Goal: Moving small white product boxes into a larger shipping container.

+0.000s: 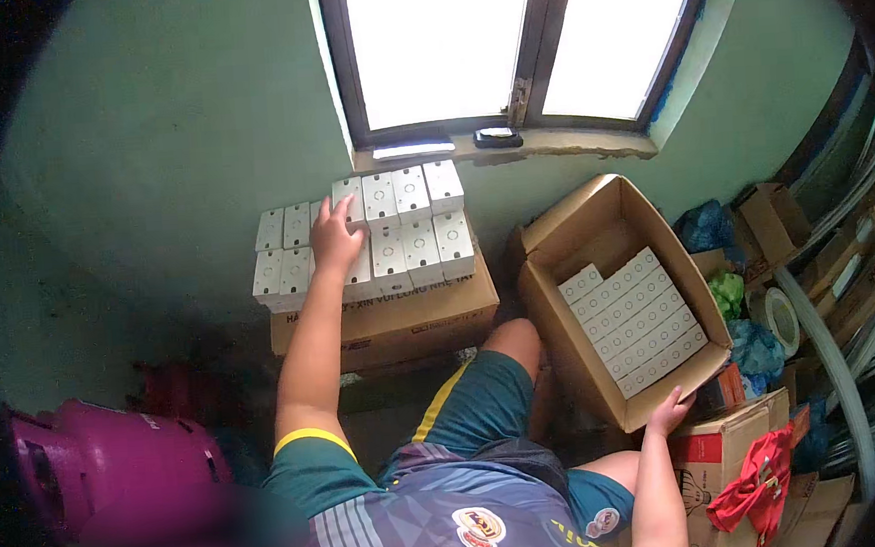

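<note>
My left hand [338,243] reaches to the stack of white electrical boxes [418,241] with knockout marks. Its fingers lie spread over one white box [348,192] in the upper row; whether they grip it cannot be told. The stack rests in two visible tiers on a closed cardboard carton [410,316] bearing printing. To the right, an open cardboard carton [570,235] tilts beside my knee. Rows of similar white boxes [639,321] fill its near part, and bare cardboard shows beyond them. My right hand [670,412] holds this carton's near rim at the lower right corner.
A window [454,47] with a sill [572,143] is ahead; a small black object [497,137] lies there. Pink gas cylinders [129,458] stand at left. At right are a printed carton [726,451], a red cloth [755,487], plastic bags [756,348] and long pipes [827,370].
</note>
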Action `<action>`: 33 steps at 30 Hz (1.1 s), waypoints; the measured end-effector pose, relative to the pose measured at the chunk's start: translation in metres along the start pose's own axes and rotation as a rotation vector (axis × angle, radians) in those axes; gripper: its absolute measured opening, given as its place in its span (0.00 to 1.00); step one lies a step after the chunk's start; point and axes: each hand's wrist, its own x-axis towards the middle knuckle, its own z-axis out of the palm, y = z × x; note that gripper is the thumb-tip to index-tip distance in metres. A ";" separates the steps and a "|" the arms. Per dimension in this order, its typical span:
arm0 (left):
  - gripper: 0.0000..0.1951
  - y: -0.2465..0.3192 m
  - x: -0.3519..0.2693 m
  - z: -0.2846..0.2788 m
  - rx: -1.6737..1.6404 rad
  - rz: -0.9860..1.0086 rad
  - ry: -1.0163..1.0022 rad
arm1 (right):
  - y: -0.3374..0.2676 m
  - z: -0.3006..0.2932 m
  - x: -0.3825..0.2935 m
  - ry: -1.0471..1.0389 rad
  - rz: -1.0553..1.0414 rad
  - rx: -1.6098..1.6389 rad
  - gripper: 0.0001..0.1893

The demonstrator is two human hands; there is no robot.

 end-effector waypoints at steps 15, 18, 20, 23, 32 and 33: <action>0.30 -0.013 0.019 0.011 -0.365 -0.172 0.142 | 0.031 0.007 0.005 0.026 -0.034 0.024 0.31; 0.25 -0.001 0.023 0.000 -0.555 -0.225 0.298 | 0.040 0.003 0.007 0.061 -0.056 0.023 0.30; 0.25 0.025 0.013 -0.024 -0.764 -0.187 0.346 | 0.038 0.001 0.007 0.072 -0.037 0.032 0.30; 0.28 0.096 -0.014 -0.066 -1.005 -0.042 0.284 | 0.036 0.003 0.006 0.072 -0.066 0.049 0.31; 0.33 0.307 -0.131 0.014 -0.837 0.598 -0.332 | 0.008 0.004 0.003 0.031 0.030 0.085 0.30; 0.33 0.319 -0.138 0.038 -0.885 0.585 -0.409 | 0.008 0.004 0.002 0.047 0.043 0.083 0.30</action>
